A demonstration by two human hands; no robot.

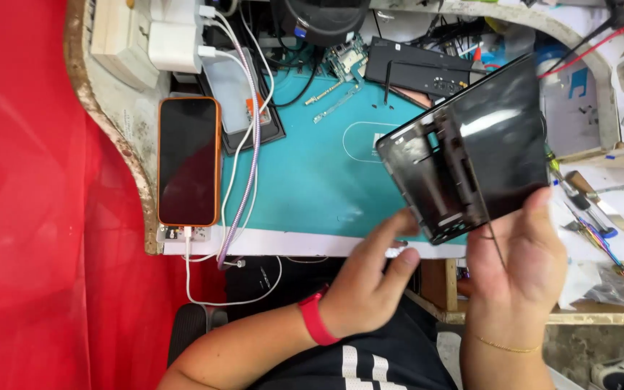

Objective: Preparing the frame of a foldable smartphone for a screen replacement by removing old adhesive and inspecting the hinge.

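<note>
the tablet shell is held up at a tilt over the right half of the teal mat, its opened side toward the camera; the inner frame shows bare channels and brackets at the shell's lower left, so the opening looks already done, while the inside work seems unfinished; the right hand cradles the shell's lower edge from beneath, its grip closed on it with the thumb up over the rim; the left hand, a red band at its wrist, touches the shell's lower left corner with fingertips, its grip loose and not wrapped round anything; left of the mat lies an orange-cased phone with a white cable; a dark panel sits beyond the shell on the table.
</note>
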